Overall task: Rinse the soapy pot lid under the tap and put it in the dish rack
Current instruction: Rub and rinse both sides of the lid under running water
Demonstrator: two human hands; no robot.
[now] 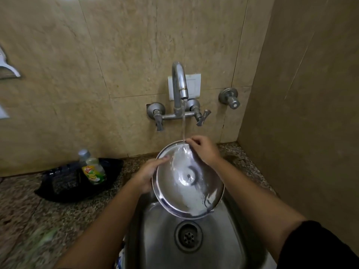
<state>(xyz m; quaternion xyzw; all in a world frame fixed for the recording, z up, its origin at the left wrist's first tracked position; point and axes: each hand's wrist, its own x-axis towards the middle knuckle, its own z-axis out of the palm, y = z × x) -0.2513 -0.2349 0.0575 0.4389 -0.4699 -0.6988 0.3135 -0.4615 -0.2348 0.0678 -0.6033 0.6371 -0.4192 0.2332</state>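
- We hold the steel pot lid [187,179] over the sink [229,239], tilted so its far edge sits high under the tap [179,82] and its near edge hangs low above the drain [188,237].
- Our left hand [148,174] is closed on the lid's left rim, thumb lying on the inner face; our right hand [203,150] pinches the far rim just beside the falling stream.
- The lid's underside faces us. Water strikes near the top and sheets down across it, with white suds gathered at the low edge.
- The dish rack is not in view, so we cannot tell which way the lid must travel; both hands are on it already.
- On the counter to the left, a black tray [58,189] holds a dish-soap bottle [94,170] and a dark scrubber.
- The sink basin itself looks bare.
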